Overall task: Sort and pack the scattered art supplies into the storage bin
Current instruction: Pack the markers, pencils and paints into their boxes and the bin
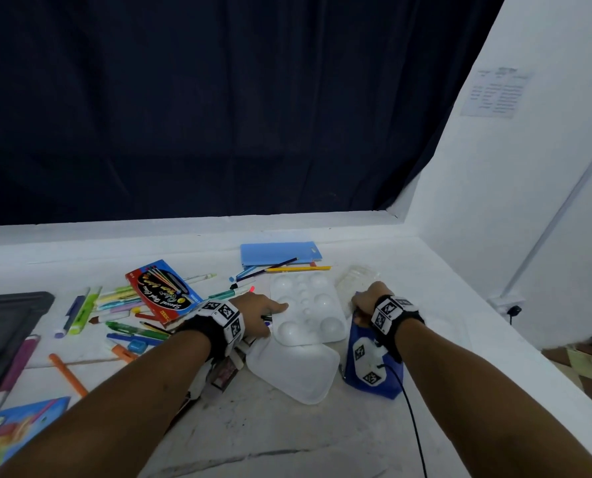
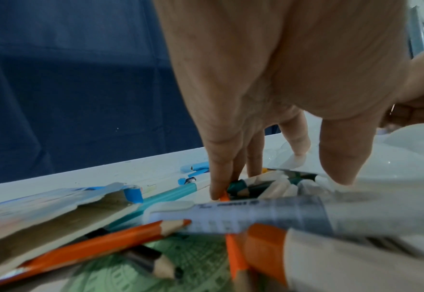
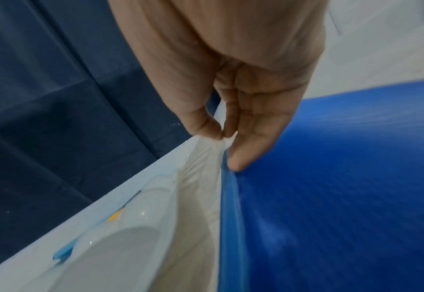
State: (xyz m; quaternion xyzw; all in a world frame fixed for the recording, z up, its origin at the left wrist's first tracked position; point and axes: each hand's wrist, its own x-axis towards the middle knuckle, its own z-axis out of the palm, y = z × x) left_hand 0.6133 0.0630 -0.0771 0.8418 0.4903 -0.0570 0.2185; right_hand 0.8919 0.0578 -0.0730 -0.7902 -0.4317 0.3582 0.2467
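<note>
Head view looks down on a white table [image 1: 287,439] strewn with art supplies, with a white paint palette [image 1: 306,307] near its middle as the landmark. A second white palette [image 1: 294,370] lies partly under the first, on its near side.

At the palette's left edge, the left hand [image 1: 253,313] reaches down with fingers [image 2: 221,177] extended. Their tips press into a cluster of coloured pencils [image 2: 256,187], and the thumb rests on the palette rim. Whether the fingers grip any pencil cannot be told.

Just right of the palette, the right hand [image 1: 367,303] pinches the top edge of a blue pouch [image 1: 373,367] between thumb and fingers [image 3: 250,138], holding it up off the table. Behind this hand lies a clear plastic item [image 1: 356,277], too faint to identify.

Left of the palette lies a red marker box [image 1: 163,291], surrounded by loose markers and highlighters [image 1: 115,305] that crowd the table around it. An orange marker [image 1: 68,374] lies alone nearer the viewer. Beyond the palette sits a light blue folder [image 1: 277,253], with a yellow pencil [image 1: 298,269] and a dark pencil [image 1: 270,269] beside it.

Far left of the palette, at the table edge, sits a dark grey bin [image 1: 4,332]. A colourful booklet [image 1: 15,429] lies at the near left corner. A dark blue curtain [image 1: 218,115] hangs behind the table.
</note>
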